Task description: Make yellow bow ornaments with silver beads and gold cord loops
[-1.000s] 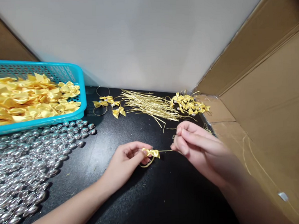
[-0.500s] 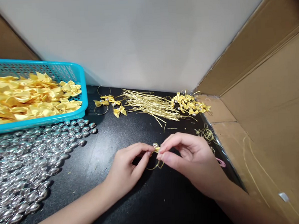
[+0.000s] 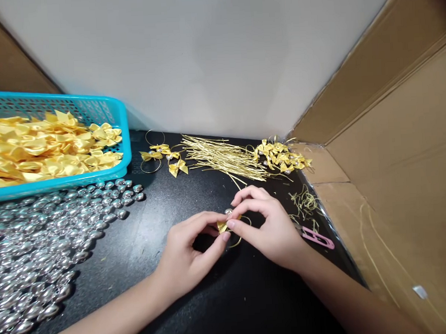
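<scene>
Between my two hands, just above the black table, is a yellow ribbon bow [image 3: 222,226] with a silver bead [image 3: 229,211] at its top and a loop of gold cord [image 3: 236,244] hanging below. My left hand [image 3: 192,251] pinches the bow from the left, thumb and forefinger closed on it. From the right, my right hand [image 3: 265,224] presses its thumb and fingertips on the bow close to the bead. The fingers hide much of the bow.
A blue basket [image 3: 126,137] of yellow bows stands left, silver beads [image 3: 44,251] spread before it. Gold cord strips [image 3: 222,157] lie at the back, flanked by beaded bows [image 3: 282,154]. Cord scraps [image 3: 305,202] and a pink-handled tool [image 3: 318,237] lie right, near the cardboard wall [image 3: 404,127].
My right hand has shifted left and closer to my left hand, its fingers now together at the bow. More of the pink-handled tool shows. More yellow ribbon is visible between the fingertips.
</scene>
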Available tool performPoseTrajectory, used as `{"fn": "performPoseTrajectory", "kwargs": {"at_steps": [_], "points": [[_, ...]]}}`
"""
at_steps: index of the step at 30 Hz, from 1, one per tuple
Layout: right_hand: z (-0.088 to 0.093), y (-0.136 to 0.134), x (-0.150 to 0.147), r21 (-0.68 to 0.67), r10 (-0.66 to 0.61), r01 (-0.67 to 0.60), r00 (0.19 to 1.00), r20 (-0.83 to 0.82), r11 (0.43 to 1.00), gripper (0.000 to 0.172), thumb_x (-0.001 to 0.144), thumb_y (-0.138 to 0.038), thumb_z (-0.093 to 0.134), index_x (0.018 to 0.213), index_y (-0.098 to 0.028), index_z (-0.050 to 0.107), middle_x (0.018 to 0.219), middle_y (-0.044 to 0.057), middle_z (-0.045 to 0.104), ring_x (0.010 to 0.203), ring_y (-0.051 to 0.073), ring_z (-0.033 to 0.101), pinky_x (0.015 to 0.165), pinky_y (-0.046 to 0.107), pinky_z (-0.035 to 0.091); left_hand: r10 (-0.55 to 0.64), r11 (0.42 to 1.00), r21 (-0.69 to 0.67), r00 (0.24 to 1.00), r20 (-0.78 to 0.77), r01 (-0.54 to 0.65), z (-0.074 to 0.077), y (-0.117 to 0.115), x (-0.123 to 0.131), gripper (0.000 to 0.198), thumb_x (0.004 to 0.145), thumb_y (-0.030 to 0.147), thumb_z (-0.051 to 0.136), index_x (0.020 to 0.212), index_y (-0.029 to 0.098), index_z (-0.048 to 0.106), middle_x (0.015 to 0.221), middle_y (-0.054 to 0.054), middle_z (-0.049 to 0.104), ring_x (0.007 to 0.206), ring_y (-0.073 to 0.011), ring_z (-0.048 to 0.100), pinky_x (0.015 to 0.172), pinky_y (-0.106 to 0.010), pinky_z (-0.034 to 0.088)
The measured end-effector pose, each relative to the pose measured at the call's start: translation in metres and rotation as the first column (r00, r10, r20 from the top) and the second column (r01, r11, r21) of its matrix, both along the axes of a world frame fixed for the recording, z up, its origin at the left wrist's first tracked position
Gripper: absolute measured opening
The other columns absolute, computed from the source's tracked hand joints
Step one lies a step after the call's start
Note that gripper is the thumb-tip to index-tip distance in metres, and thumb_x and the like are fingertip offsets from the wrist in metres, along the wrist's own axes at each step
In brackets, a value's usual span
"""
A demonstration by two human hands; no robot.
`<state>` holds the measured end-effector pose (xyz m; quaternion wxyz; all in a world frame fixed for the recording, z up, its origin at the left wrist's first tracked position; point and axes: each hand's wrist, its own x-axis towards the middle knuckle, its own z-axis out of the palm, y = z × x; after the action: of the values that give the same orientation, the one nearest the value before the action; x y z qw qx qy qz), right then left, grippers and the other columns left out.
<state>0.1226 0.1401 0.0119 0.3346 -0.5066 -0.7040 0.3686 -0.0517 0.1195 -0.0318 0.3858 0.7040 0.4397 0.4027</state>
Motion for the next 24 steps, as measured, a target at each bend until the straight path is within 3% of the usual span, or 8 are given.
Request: {"fn": "performPoseTrajectory", "kwargs": {"at_steps": [6,9,13,15,17,20,24], "points": [[-0.004,0.001,-0.002,-0.032,0.016,-0.016,1.000,0.007,0.999,0.005,0.074,-0.019,0.071,0.071,-0.022,0.070,0.092,0.004,0.061,0.095,0.021,0.056,0.087,0.039,0.041,0.032,0.999,0.000,0.999,-0.030,-0.032,-0.002,0.004,-0.001,0.007,0.084,0.019,0.064,0.085,0.021,0.071,0.083,-0.001,0.075,0.071,-0.0133,0.068,0.066,-0.021,0.052],[-0.004,0.001,0.001,-0.028,-0.004,0.005,1.000,0.012,1.000,0.008,0.075,-0.020,0.070,0.083,-0.021,0.069,0.094,0.004,0.063,0.092,0.020,0.057,0.086,0.037,0.044,0.061,0.998,0.017,0.998,-0.029,-0.061,-0.001,0.006,-0.002,0.007,0.083,0.018,0.065,0.081,0.020,0.071,0.080,0.000,0.076,0.070,-0.0135,0.069,0.066,-0.021,0.052],[0.000,0.001,0.006,-0.268,-0.036,0.034,0.999,-0.003,0.963,0.022,0.076,-0.027,0.069,0.096,-0.018,0.062,0.082,0.004,0.066,0.075,0.016,0.060,0.074,0.034,0.049,0.139,0.987,0.076,0.990,0.004,-0.139,-0.001,0.008,-0.004,0.007,0.082,0.018,0.065,0.082,0.020,0.072,0.080,-0.001,0.076,0.070,-0.0139,0.070,0.066,-0.022,0.054],[0.001,0.001,0.006,-0.407,-0.036,0.004,0.997,-0.071,0.914,0.022,0.076,-0.025,0.068,0.094,-0.017,0.060,0.076,0.002,0.066,0.070,0.015,0.061,0.071,0.031,0.050,0.164,0.980,0.111,0.986,0.024,-0.165,-0.002,0.009,-0.005,0.008,0.083,0.018,0.065,0.084,0.020,0.073,0.082,-0.001,0.076,0.070,-0.0138,0.070,0.066,-0.022,0.054],[0.003,0.001,0.006,-0.443,-0.070,-0.007,0.985,-0.158,0.897,0.019,0.074,-0.020,0.068,0.090,-0.017,0.059,0.073,0.000,0.065,0.067,0.013,0.062,0.068,0.029,0.050,0.177,0.974,0.137,0.984,0.025,-0.179,-0.003,0.010,-0.006,0.009,0.083,0.017,0.065,0.084,0.020,0.073,0.083,-0.001,0.077,0.070,-0.0136,0.070,0.065,-0.022,0.055],[0.004,-0.002,0.002,-0.329,-0.114,0.028,0.962,-0.246,0.944,0.014,0.074,-0.018,0.068,0.084,-0.018,0.059,0.075,0.000,0.065,0.070,0.013,0.063,0.069,0.026,0.051,0.183,0.968,0.175,0.983,-0.001,-0.180,-0.006,0.011,-0.007,0.010,0.082,0.017,0.065,0.086,0.020,0.073,0.084,-0.001,0.077,0.070,-0.0140,0.071,0.066,-0.022,0.056],[-0.001,-0.014,-0.006,-0.026,-0.007,0.003,0.988,-0.156,1.000,0.005,0.079,-0.016,0.066,0.079,-0.019,0.062,0.076,0.000,0.067,0.072,0.012,0.062,0.071,0.025,0.049,0.174,0.963,0.210,0.985,-0.007,-0.169,-0.007,0.010,-0.009,0.010,0.081,0.015,0.065,0.085,0.020,0.073,0.083,-0.002,0.077,0.071,-0.0141,0.071,0.068,-0.022,0.056]]}}
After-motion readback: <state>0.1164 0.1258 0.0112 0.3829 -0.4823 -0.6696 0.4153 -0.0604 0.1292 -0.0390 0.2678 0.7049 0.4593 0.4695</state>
